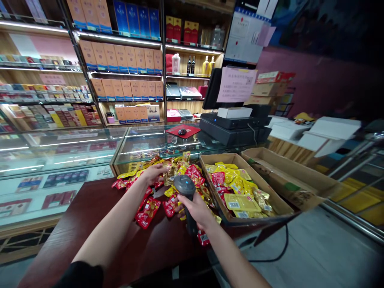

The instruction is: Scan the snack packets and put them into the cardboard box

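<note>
A dark handheld barcode scanner [184, 185] with a small blue light on top is upright in my right hand [196, 210], my fingers wrapped round its handle. To its left, my left hand [154, 174] grips a gold snack packet [170, 173] by its edge, just beyond the scanner head. Under and around both hands spreads a heap of shiny red and yellow snack packets [148, 212] on the dark red-brown table [108, 212]. On the right stands an open cardboard box [222, 210] with several yellow, red and gold packets [242, 202] inside.
Beside the box lies another open cardboard carton [288, 176]. Behind the heap is a glass display counter [144, 146] with a mouse [182, 131] on a red pad [192, 130]. A monitor [213, 90] and black till equipment [231, 130] stand behind. A cable [285, 244] hangs at lower right.
</note>
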Tool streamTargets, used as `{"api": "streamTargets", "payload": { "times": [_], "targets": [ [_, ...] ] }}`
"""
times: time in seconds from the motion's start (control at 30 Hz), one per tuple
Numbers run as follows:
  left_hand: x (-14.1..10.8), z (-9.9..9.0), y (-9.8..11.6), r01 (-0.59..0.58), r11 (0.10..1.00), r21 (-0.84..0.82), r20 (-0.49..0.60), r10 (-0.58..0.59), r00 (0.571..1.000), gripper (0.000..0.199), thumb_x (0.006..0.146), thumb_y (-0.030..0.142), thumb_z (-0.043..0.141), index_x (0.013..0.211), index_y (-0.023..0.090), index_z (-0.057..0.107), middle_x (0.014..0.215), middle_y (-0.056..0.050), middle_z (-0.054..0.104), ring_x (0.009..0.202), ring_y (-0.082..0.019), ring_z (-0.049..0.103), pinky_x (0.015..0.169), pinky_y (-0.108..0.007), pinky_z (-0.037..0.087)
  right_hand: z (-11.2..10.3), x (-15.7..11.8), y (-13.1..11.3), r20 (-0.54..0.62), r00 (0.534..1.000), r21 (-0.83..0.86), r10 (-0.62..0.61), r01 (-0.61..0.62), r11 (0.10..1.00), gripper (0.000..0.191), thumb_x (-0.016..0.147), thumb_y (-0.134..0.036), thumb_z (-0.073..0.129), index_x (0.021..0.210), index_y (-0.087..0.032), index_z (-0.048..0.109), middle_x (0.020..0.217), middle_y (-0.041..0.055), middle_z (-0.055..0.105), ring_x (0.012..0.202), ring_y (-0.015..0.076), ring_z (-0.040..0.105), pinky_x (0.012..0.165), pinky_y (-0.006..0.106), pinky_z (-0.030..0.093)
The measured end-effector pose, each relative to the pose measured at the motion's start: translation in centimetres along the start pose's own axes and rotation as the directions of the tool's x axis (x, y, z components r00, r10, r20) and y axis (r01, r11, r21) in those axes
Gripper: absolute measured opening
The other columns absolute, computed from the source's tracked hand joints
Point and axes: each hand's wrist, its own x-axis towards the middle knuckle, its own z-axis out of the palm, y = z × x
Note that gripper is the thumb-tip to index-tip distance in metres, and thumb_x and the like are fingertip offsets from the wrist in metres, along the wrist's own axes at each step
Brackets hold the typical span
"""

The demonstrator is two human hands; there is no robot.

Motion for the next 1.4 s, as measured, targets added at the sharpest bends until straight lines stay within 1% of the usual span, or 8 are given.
{"api": "streamTargets", "payload": {
  "times": [0.1,0.23,0.47,0.7,0.87,1.13,1.33,1.4],
  "targets": [
    [0.1,-0.1,-0.3,0.005,1.0,-0.012,-0.005,-0.005,1.0,0.038,0.05,0.023,0.086,0.08,0.015,0.063,0.083,-0.002,0.066,0.073,-0.013,0.062,0.065,-0.026,0.055,0.7,-0.5,1.0,-0.009,1.0,-0.054,-0.009,0.008,0.999,0.026,0.068,-0.041,0.066,0.078,-0.02,0.053,0.056,-0.0035,0.058,0.041,0.0127,0.054,0.038,0.025,0.046],
    [0.2,-0.3,-0.5,-0.001,1.0,-0.018,0.002,0.001,1.0,0.039,0.049,0.024,0.086,0.079,0.015,0.063,0.082,-0.003,0.066,0.074,-0.014,0.063,0.066,-0.028,0.056,1.4,-1.0,1.8,-0.025,0.999,-0.172,-0.049,0.044,0.984,0.025,0.073,-0.044,0.061,0.074,-0.02,0.052,0.043,-0.0061,0.05,0.036,0.0119,0.048,0.036,0.024,0.043],
    [0.4,-1.0,-0.8,-0.004,1.0,0.003,-0.045,0.005,0.999,0.043,0.047,0.024,0.087,0.08,0.014,0.061,0.085,-0.003,0.066,0.074,-0.013,0.064,0.064,-0.025,0.055,1.9,-1.1,2.5,-0.001,0.993,-0.21,-0.114,0.111,0.971,0.026,0.075,-0.045,0.058,0.07,-0.02,0.051,0.041,-0.0065,0.047,0.034,0.01,0.042,0.033,0.021,0.036],
    [0.2,-1.3,-1.6,0.03,1.0,0.008,-0.008,-0.03,1.0,0.042,0.048,0.025,0.086,0.079,0.014,0.062,0.084,-0.003,0.066,0.071,-0.012,0.063,0.062,-0.023,0.053,2.1,-0.8,3.3,0.017,0.995,-0.216,-0.098,0.099,0.971,0.025,0.076,-0.045,0.057,0.07,-0.021,0.051,0.04,-0.0067,0.045,0.033,0.0107,0.042,0.034,0.023,0.037],
    [-0.1,-1.2,-1.8,0.019,0.999,0.03,-0.049,-0.018,0.999,0.041,0.046,0.024,0.087,0.074,0.014,0.06,0.078,0.0,0.063,0.065,-0.009,0.06,0.056,-0.019,0.049,2.0,-0.7,3.8,0.012,0.994,-0.204,-0.104,0.105,0.973,0.029,0.076,-0.049,0.058,0.071,-0.021,0.053,0.042,-0.0061,0.047,0.034,0.0106,0.042,0.034,0.022,0.036],
    [0.1,-1.2,-1.6,0.032,0.999,0.03,-0.027,-0.031,0.999,0.043,0.045,0.026,0.087,0.077,0.014,0.061,0.078,-0.001,0.065,0.066,-0.01,0.06,0.058,-0.021,0.05,1.7,-0.5,4.1,0.006,0.995,-0.203,-0.104,0.103,0.974,0.026,0.076,-0.047,0.059,0.075,-0.022,0.052,0.044,-0.0061,0.047,0.034,0.0109,0.043,0.034,0.023,0.037],
    [-0.2,-1.2,-1.4,0.05,0.996,0.075,-0.043,-0.047,0.998,0.041,0.05,0.029,0.085,0.081,0.013,0.063,0.071,-0.002,0.066,0.063,-0.012,0.061,0.056,-0.02,0.049,1.8,-0.5,4.2,-0.003,0.994,-0.207,-0.113,0.109,0.972,0.029,0.075,-0.048,0.059,0.078,-0.02,0.053,0.043,-0.0071,0.046,0.035,0.0105,0.042,0.034,0.022,0.036],
    [-0.4,-1.2,-1.4,0.051,0.997,0.061,-0.041,-0.049,0.998,0.041,0.05,0.028,0.086,0.081,0.013,0.063,0.073,-0.003,0.066,0.063,-0.011,0.062,0.055,-0.021,0.05,2.0,-0.6,4.0,-0.012,0.995,-0.195,-0.1,0.095,0.976,0.029,0.075,-0.047,0.059,0.077,-0.019,0.054,0.042,-0.0071,0.046,0.035,0.0108,0.043,0.035,0.022,0.036]
  ]
}}
